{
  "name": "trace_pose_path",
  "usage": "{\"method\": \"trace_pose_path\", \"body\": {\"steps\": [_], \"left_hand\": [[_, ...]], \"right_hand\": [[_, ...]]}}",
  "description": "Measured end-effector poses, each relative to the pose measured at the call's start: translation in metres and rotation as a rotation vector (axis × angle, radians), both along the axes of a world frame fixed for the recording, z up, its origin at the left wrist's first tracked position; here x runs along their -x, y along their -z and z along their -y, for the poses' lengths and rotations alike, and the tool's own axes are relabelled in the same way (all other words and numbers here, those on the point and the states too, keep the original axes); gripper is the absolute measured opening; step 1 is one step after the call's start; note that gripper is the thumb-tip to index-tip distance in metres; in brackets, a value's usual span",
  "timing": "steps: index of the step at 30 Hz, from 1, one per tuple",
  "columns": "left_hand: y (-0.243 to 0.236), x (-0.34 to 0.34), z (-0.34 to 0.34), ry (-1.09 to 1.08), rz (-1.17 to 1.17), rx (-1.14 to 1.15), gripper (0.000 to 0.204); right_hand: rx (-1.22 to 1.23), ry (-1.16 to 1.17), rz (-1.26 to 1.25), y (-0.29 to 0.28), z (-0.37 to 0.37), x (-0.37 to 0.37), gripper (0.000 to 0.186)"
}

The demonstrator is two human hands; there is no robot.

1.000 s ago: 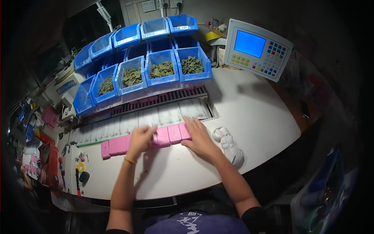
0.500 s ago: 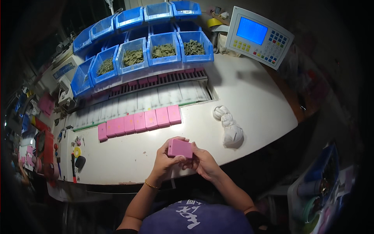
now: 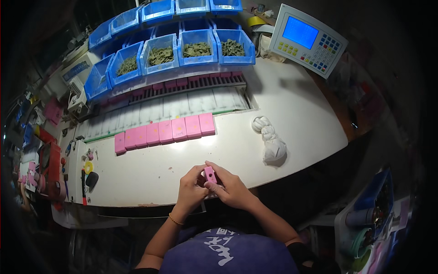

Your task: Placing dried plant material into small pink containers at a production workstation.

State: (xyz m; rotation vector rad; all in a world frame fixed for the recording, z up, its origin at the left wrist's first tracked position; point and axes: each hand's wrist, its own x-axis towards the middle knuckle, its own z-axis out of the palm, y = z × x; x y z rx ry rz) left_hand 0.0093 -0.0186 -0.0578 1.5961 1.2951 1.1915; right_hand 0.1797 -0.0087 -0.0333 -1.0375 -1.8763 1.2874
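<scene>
A pink rubber mold [image 3: 209, 172], block-shaped, is held upright between my two hands close to the table's front edge. Its narrow end faces up and shows a dark round hole. My left hand [image 3: 191, 185] wraps the mold's left side, and my right hand [image 3: 228, 186] closes on its right side with the thumb across the front. The lower part of the mold is hidden by my fingers. Beyond my hands, several like pink molds [image 3: 165, 131] lie side by side in a row on the white table [image 3: 182, 160].
Blue bins [image 3: 197, 48], some with green pieces, stand at the back over a slotted rack [image 3: 191, 86]. A knotted white cloth bag [image 3: 273, 147] lies right of my hands. At the back right is a control panel [image 3: 310, 40]; yellow tape [image 3: 88, 167] sits left.
The mold has been turned from its broad face to its narrow end with the hole. My right hand has come up closer around it, and the view has shifted slightly.
</scene>
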Motion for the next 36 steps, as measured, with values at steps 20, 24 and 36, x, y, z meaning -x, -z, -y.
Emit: {"method": "trace_pose_path", "body": {"steps": [20, 24, 36], "left_hand": [[-0.005, -0.001, -0.015, 0.085, 0.993, 0.129, 0.055], [-0.013, -0.006, -0.024, -0.090, 1.171, 0.270, 0.064], [0.000, -0.015, -0.016, -0.301, 0.210, -0.169, 0.059]], "right_hand": [[0.345, 0.092, -0.589, 0.018, 0.017, 0.006, 0.057], [0.187, 0.090, -0.272, 0.020, 0.025, 0.014, 0.061], [-0.544, 0.233, 0.101, -0.013, -0.006, 0.029, 0.013]]}}
